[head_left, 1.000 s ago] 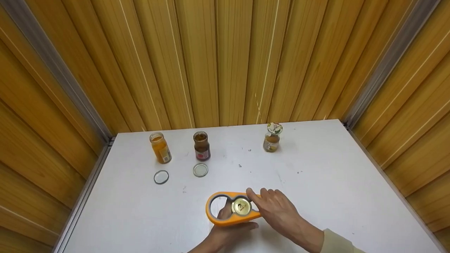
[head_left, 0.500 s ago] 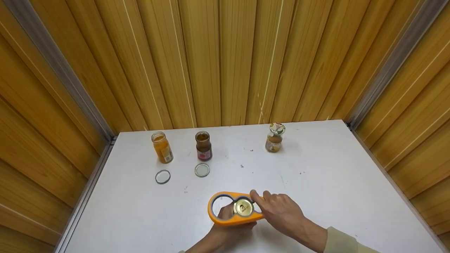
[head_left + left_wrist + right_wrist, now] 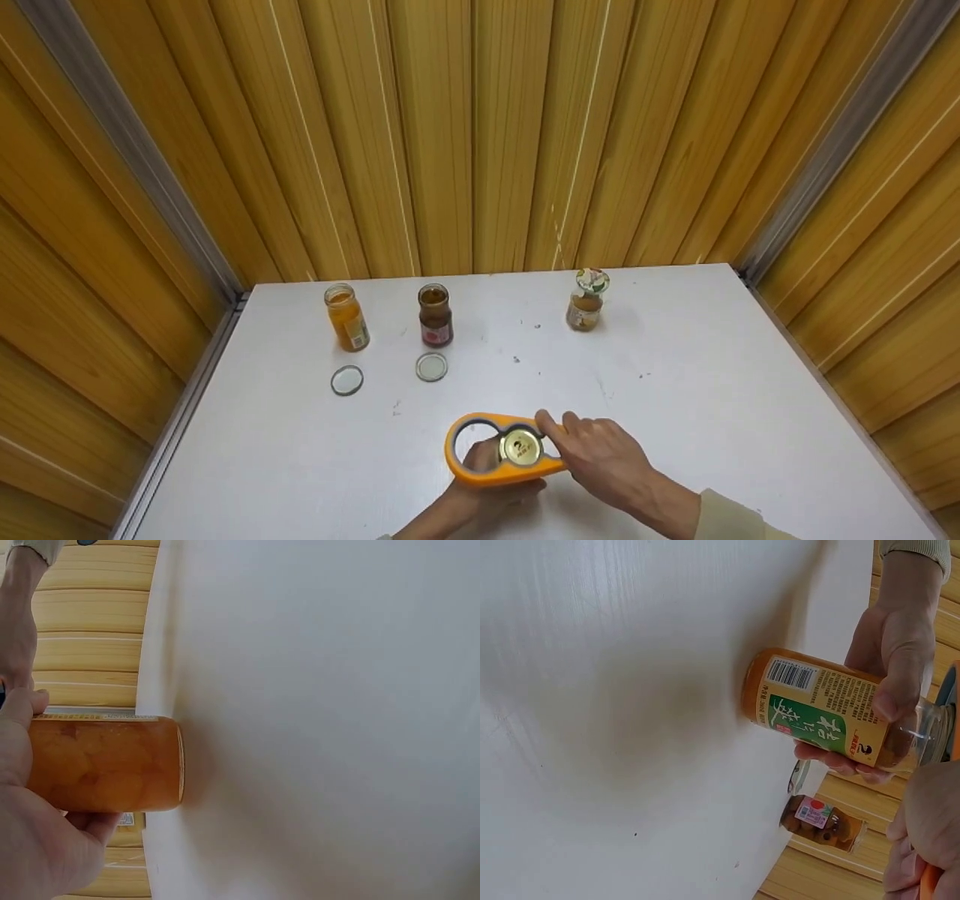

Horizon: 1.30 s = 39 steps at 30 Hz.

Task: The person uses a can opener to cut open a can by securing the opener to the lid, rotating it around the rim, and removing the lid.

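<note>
Yellow wood-patterned panels (image 3: 442, 150) back a flat white tabletop (image 3: 675, 390). Over its near part is a clear glass jar of orange fruit (image 3: 821, 709), roughly upright, long axis near vertical; I can't tell if it touches down. Nearer is the left grip (image 3: 45, 832), curled around the jar's body. Right of the jar, the right grip (image 3: 604, 457) clamps an orange-and-grey plastic opener (image 3: 514, 473), 1 ring encircling the jar's gold metal lid (image 3: 520, 448).

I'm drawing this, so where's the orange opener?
In the head view, the orange opener sits bottom-middle, around the gold lid, its right end in the right grip.
</note>
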Motion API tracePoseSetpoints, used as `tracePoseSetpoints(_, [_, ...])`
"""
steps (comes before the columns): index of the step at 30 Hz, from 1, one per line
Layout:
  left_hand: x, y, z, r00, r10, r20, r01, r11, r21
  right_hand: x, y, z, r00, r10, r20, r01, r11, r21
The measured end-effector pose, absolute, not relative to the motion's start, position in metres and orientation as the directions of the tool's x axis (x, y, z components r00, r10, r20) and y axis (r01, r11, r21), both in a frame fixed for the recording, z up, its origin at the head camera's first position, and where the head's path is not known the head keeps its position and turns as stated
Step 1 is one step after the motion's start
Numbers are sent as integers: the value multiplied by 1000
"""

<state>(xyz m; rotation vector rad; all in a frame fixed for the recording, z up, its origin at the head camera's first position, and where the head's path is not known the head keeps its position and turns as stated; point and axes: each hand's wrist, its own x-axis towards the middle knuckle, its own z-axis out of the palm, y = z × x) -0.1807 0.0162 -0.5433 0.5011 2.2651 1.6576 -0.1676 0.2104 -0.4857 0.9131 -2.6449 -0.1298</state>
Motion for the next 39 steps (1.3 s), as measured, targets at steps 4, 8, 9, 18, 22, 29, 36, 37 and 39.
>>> tracePoseSetpoints(4, [-184, 14, -543, -884, 466, 17, 173, 293, 940, -169, 211, -485, -743, -608, 279, -579, 793, 186])
tracePoseSetpoints(8, [-187, 13, -543, -860, 506, 70, 245, 288, 926, -169, 211, -485, -739, -611, 284, -581, 791, 190])
tracePoseSetpoints(9, [-188, 12, -543, -851, 517, 94, 269, 275, 923, -169, 211, -486, -736, -613, 288, -582, 790, 192])
tracePoseSetpoints(18, [-191, 9, -545, -773, 569, 281, 468, 212, 858, -170, 211, -487, -728, -619, 296, -595, 784, 176])
tracePoseSetpoints(22, [-192, 9, -546, -776, 574, 263, 454, 218, 864, -170, 212, -487, -730, -622, 285, -598, 782, 174])
tracePoseSetpoints(29, [-196, 7, -547, -749, 597, 287, 474, 180, 862, -173, 213, -488, -716, -626, 308, -604, 777, 177])
tracePoseSetpoints(36, [-192, 3, -533, -736, 603, 306, 498, 176, 849, -173, 212, -489, -711, -634, 304, -610, 771, 182])
tracePoseSetpoints(37, [-191, 2, -530, -734, 606, 307, 493, 165, 854, -174, 213, -489, -710, -635, 304, -611, 771, 181])
tracePoseSetpoints(39, [-189, 1, -524, -727, 616, 303, 484, 148, 862, -174, 213, -489, -711, -635, 303, -613, 770, 177])
